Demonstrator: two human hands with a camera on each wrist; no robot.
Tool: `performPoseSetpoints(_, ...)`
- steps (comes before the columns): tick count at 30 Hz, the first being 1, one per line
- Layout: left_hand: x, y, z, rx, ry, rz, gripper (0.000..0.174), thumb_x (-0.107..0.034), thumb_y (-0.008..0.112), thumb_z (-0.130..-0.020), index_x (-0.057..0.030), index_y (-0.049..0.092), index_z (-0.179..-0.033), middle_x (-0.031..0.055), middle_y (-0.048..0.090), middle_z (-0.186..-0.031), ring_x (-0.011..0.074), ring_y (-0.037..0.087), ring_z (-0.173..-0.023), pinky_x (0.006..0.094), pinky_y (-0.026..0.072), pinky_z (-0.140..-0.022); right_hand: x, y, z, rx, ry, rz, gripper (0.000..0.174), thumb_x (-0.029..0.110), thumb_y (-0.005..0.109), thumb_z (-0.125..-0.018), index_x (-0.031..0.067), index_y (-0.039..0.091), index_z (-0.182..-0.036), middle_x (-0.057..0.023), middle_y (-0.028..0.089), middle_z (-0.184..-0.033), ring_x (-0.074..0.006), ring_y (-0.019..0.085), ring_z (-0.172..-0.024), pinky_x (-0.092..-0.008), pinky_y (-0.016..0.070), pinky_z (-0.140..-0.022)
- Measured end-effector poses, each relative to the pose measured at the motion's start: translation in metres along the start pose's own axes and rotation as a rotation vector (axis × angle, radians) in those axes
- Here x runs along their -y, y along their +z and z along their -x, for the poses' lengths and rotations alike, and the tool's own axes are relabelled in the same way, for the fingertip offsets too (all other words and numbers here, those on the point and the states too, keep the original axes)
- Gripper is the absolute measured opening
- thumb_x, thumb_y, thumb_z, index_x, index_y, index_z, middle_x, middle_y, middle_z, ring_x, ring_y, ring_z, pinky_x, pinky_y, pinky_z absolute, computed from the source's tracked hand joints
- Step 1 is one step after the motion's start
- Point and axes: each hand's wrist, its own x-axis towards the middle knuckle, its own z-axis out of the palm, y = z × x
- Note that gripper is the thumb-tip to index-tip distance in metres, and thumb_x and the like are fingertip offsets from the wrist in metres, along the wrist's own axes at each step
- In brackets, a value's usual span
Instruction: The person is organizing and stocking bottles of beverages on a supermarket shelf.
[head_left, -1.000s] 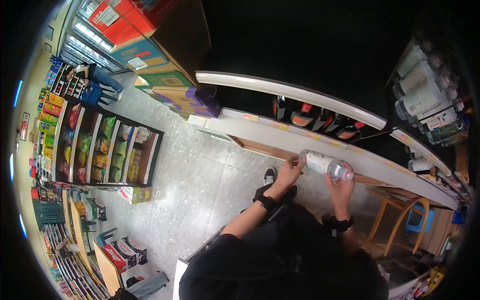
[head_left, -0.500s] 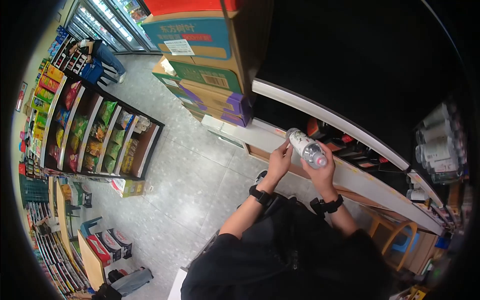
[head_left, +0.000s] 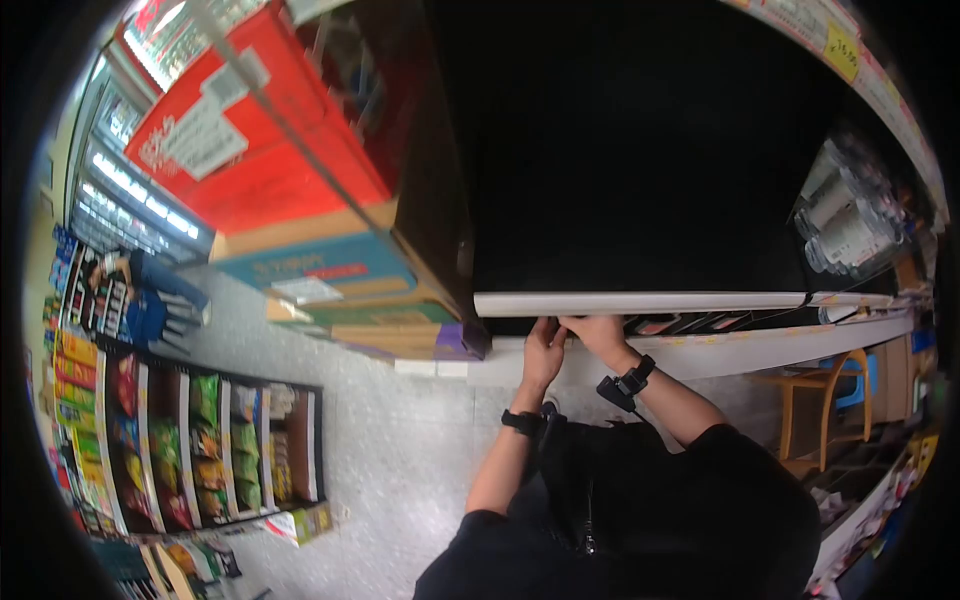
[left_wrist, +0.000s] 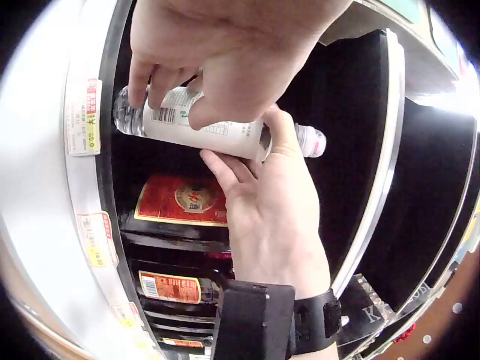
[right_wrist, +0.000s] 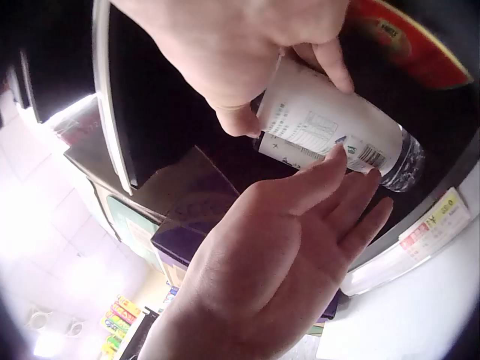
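Note:
A clear plastic bottle [left_wrist: 202, 127] with a white label and a pale cap lies on its side at the mouth of a dark shelf bay. My left hand [left_wrist: 225, 45] grips it from above near its base, fingers curled over the label. My right hand [left_wrist: 270, 217] holds it from below near the cap end. In the right wrist view, the thumb and fingers of my right hand [right_wrist: 240, 45] close round the bottle [right_wrist: 330, 124], and the fingertips of my left hand [right_wrist: 277, 255] touch its label. In the head view, both hands [head_left: 545, 345] [head_left: 595, 332] reach under the white shelf edge [head_left: 640, 302], which hides the bottle.
Dark bottles with red labels [left_wrist: 184, 202] lie in the bay below the bottle, behind a strip of price tags [left_wrist: 82, 116]. Stacked cartons [head_left: 250, 170] stand to the left. A snack rack [head_left: 200, 440], another person [head_left: 140, 300] and a wooden stool [head_left: 815, 400] stand around the aisle.
Both hands have lifted the bottle from in front of the lower shelf up into the shelf bay. The head view has swung upward, and the shelf edge now hides the bottle.

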Motion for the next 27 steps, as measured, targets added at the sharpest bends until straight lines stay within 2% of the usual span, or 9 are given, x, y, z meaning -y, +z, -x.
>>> performPoseSetpoints(2, -0.001, -0.003, -0.009, -0.004, -0.004, -0.076, 0.037, -0.009, 0.060, -0.089, 0.0045, 0.053, -0.122, 0.0218, 0.062, -0.117, 0.0292, 0.060, -0.113, 0.0354, 0.0476, -0.090, -0.018, 0.012, -0.006, 0.007, 0.069, 0.010, 0.024, 0.023, 0.067, -0.082, 0.0040, 0.069, -0.096, -0.0131, 0.070, -0.091, -0.0297, 0.066, -0.088, -0.0384, 0.0501, -0.075)
performPoseSetpoints(3, -0.003, -0.005, -0.014, -0.018, 0.012, -0.143, 0.035, -0.011, 0.061, -0.089, 0.0044, 0.056, -0.120, 0.0209, 0.064, -0.115, 0.0289, 0.060, -0.112, 0.0354, 0.0474, -0.090, -0.024, 0.016, -0.009, 0.009, 0.009, 0.205, 0.024, 0.022, 0.064, -0.085, 0.0044, 0.068, -0.101, -0.0140, 0.069, -0.097, -0.0306, 0.065, -0.092, -0.0397, 0.0498, -0.078)
performPoseSetpoints(5, 0.007, -0.005, -0.026, -0.040, 0.011, -0.160, 0.027, -0.010, 0.061, -0.086, 0.0030, 0.062, -0.111, 0.0211, 0.065, -0.110, 0.0325, 0.060, -0.109, 0.0375, 0.0464, -0.090, -0.073, 0.045, -0.011, -0.002, 0.033, -0.192, 0.028, 0.024, 0.064, -0.085, 0.0045, 0.066, -0.105, -0.0148, 0.067, -0.100, -0.0284, 0.063, -0.096, -0.0413, 0.0491, -0.081)
performPoseSetpoints(6, 0.003, -0.007, -0.031, -0.018, 0.087, -0.257, 0.026, -0.011, 0.059, -0.087, 0.0025, 0.062, -0.109, 0.0212, 0.065, -0.109, 0.0335, 0.060, -0.107, 0.0388, 0.0459, -0.090, -0.058, 0.041, -0.011, -0.071, -0.161, -0.020, 0.032, 0.028, 0.062, -0.086, 0.0034, 0.064, -0.107, -0.0154, 0.066, -0.101, -0.0244, 0.062, -0.097, -0.0391, 0.0514, -0.075)
performPoseSetpoints(8, -0.001, -0.008, -0.040, 0.003, 0.208, -0.329, 0.027, -0.016, 0.054, -0.089, 0.0021, 0.063, -0.106, 0.0214, 0.065, -0.107, 0.0356, 0.060, -0.104, 0.0415, 0.0449, -0.089, -0.056, 0.039, -0.016, -0.092, -0.136, -0.017, 0.032, 0.027, 0.062, -0.086, 0.0033, 0.064, -0.107, -0.0152, 0.066, -0.101, -0.0242, 0.062, -0.096, -0.0389, 0.0514, -0.075)
performPoseSetpoints(12, -0.005, -0.019, -0.048, 0.095, 0.175, -0.437, 0.029, -0.015, 0.058, -0.088, 0.0038, 0.062, -0.110, 0.0186, 0.065, -0.109, 0.0309, 0.059, -0.107, 0.0385, 0.0451, -0.091, -0.049, 0.042, -0.018, -0.053, -0.068, -0.064, 0.030, 0.025, 0.062, -0.086, 0.0028, 0.064, -0.106, -0.0145, 0.066, -0.099, -0.0235, 0.061, -0.095, -0.0381, 0.0513, -0.075)
performPoseSetpoints(17, -0.017, -0.019, -0.054, -0.002, 0.170, -0.363, 0.029, -0.014, 0.057, -0.088, 0.0045, 0.061, -0.110, 0.0186, 0.065, -0.109, 0.0306, 0.058, -0.107, 0.0383, 0.0454, -0.090, -0.047, 0.035, -0.015, 0.009, 0.008, -0.140, 0.028, 0.023, 0.062, -0.087, 0.0022, 0.064, -0.105, -0.0137, 0.066, -0.098, -0.0225, 0.061, -0.092, -0.0371, 0.0511, -0.075)
performPoseSetpoints(18, -0.017, -0.024, -0.049, -0.024, 0.167, -0.344, 0.029, -0.014, 0.057, -0.089, 0.0046, 0.061, -0.111, 0.0187, 0.065, -0.109, 0.0305, 0.058, -0.107, 0.0383, 0.0455, -0.090, -0.013, 0.073, -0.042, 0.026, 0.022, -0.153, 0.027, 0.022, 0.062, -0.087, 0.0021, 0.064, -0.105, -0.0135, 0.066, -0.097, -0.0223, 0.061, -0.092, -0.0369, 0.0511, -0.075)
performPoseSetpoints(27, -0.039, -0.015, -0.057, -0.215, 0.155, -0.177, 0.030, -0.013, 0.057, -0.089, 0.0058, 0.060, -0.111, 0.0187, 0.065, -0.109, 0.0298, 0.058, -0.107, 0.0379, 0.0460, -0.089, 0.002, 0.073, -0.049, 0.162, 0.129, -0.279, 0.024, 0.018, 0.062, -0.087, 0.0011, 0.063, -0.103, -0.0120, 0.065, -0.094, -0.0206, 0.060, -0.088, -0.0351, 0.0508, -0.075)
